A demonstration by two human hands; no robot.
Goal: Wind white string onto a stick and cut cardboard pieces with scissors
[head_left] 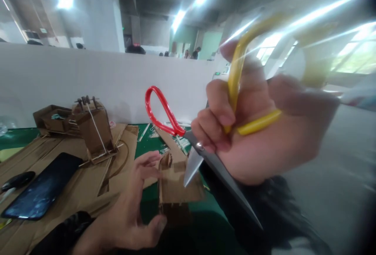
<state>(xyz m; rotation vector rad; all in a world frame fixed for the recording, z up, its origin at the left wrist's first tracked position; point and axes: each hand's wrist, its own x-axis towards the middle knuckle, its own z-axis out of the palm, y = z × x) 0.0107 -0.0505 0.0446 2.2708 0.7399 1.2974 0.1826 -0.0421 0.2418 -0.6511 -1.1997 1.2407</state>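
My right hand (249, 98) is raised close to the camera, partly blurred, its fingers wrapped round the yellow handle of a pair of scissors (196, 144). The other handle is red and points up and left. The blades are spread wide, the shorter-looking one pointing down in front of a small cardboard piece (178, 186). At that piece's left side is my left hand (129, 204), with thumb and fingers apart; whether the fingertips touch the cardboard I cannot tell.
A cardboard model (96, 131) with sticks and a white strand stands at the left on cardboard sheets (70, 169). A black phone (42, 186) lies nearer. White scraps (182, 143) are scattered on the green tabletop (205, 212). A white partition (73, 69) stands behind; people are beyond it.
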